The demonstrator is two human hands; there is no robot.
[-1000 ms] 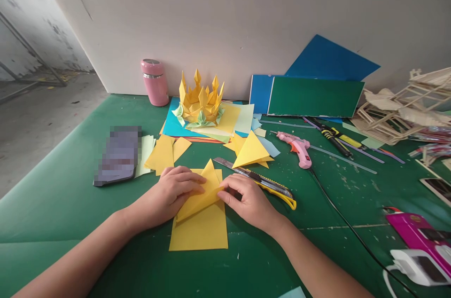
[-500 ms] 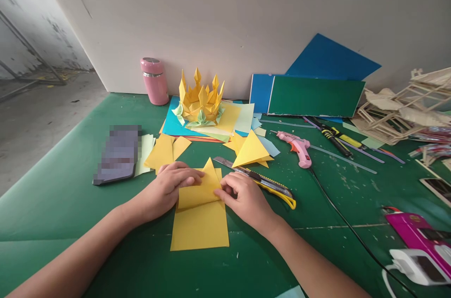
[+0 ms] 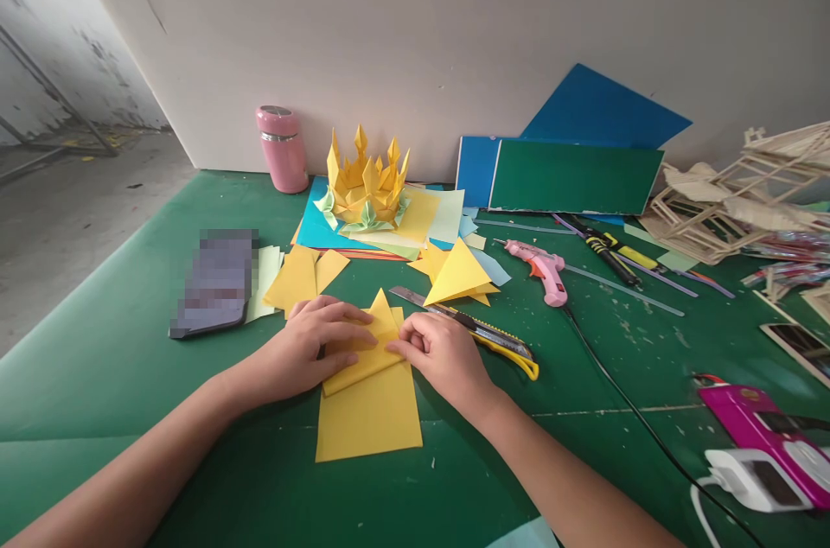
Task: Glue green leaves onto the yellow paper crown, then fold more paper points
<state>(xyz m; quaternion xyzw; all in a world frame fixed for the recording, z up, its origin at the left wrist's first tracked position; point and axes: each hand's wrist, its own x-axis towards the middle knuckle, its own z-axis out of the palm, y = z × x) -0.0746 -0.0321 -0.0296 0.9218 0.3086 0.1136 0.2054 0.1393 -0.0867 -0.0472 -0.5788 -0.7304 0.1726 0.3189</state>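
A folded sheet of yellow paper, with a pointed tip at its far edge, lies on a flat yellow sheet. My left hand rests on the fold's left side, fingers stretched out across it. At the right edge, my right hand has its thumb and curled fingers closed on the paper. Just beyond that hand is a yellow utility knife with its blade out. Folded yellow pieces lie behind the knife, and more yellow paper sits beyond my left hand.
A yellow paper crown-like model stands on coloured sheets at the back, beside a pink flask. A phone lies left. To the right are a pink glue gun with its cord, a wooden stick model and a magenta device.
The folded flap is pressed lower and now slants across the sheet. My left fingers have spread flat over it, and my right hand has shifted slightly left along the edge.
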